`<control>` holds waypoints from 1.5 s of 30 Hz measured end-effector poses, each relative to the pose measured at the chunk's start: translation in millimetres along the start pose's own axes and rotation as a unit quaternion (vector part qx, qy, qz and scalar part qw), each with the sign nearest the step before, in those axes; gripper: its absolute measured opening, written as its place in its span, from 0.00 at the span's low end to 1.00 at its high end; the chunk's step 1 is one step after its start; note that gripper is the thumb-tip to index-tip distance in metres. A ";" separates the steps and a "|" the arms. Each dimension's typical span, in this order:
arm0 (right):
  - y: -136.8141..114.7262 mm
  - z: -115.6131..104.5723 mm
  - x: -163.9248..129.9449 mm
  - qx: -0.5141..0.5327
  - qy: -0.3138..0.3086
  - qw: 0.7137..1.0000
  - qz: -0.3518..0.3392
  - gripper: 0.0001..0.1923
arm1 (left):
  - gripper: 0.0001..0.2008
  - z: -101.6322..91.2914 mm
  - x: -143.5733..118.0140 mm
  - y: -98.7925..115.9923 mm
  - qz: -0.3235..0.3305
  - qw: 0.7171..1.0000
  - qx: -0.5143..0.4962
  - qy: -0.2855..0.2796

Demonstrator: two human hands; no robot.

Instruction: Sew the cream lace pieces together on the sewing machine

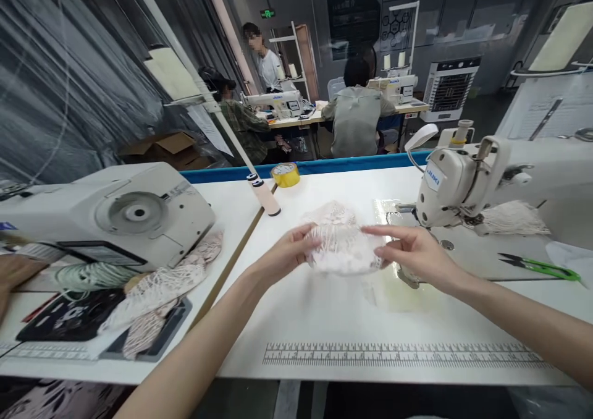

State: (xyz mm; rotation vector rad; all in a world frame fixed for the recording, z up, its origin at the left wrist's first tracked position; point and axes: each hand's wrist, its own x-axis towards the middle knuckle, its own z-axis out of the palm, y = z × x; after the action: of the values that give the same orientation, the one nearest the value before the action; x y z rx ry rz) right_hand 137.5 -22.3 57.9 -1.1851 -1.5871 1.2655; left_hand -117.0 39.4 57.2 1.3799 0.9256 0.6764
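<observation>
Between my hands, above the white sewing table (259, 320), is a piece of white lace fabric (345, 249), partly see-through and gathered. My left hand (296, 246) pinches its left edge between thumb and fingers. At the right edge, my right hand (412, 252) grips the lace with thumb and lower fingers while its index finger lies along the top edge. Behind it, more pale pink lace (331, 212) rests on the table; I cannot tell whether the two are one piece. A sewing machine (445, 184) stands just right of my right hand.
Green-handled scissors (549, 267) and a white thread bundle (514, 218) lie by the machine. A ruler strip (398, 355) runs along the front edge. Yellow tape (286, 175) and a thread cone (265, 196) stand behind. Another machine (120, 212) is left; co-workers (356, 116) sit beyond.
</observation>
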 end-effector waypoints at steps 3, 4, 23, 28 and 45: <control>-0.7 13.1 41.4 0.059 0.047 0.997 -0.035 0.23 | 0.21 -19.5 27.4 7.0 0.037 0.994 0.014 0.105; 0.2 16.4 55.4 0.077 0.062 0.995 -0.015 0.25 | 0.21 -24.8 38.7 8.5 0.044 0.990 0.027 0.128; 38.3 15.0 110.0 0.050 -0.012 0.997 0.064 0.34 | 0.18 -37.1 78.5 -20.6 0.073 0.836 0.490 0.235; 41.7 -3.8 64.0 -0.044 -0.009 0.999 0.005 0.29 | 0.18 -20.1 70.0 -5.1 0.124 0.763 0.582 0.252; 74.4 -186.1 -10.6 -0.543 0.260 0.798 0.019 0.07 | 0.11 129.8 54.6 -13.4 0.530 0.634 0.556 0.088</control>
State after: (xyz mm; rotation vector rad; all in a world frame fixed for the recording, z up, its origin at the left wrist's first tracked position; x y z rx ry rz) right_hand 330.4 21.5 24.0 -2.0103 -1.8312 -0.1549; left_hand 20.1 18.0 29.6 3.1448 0.5328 1.1877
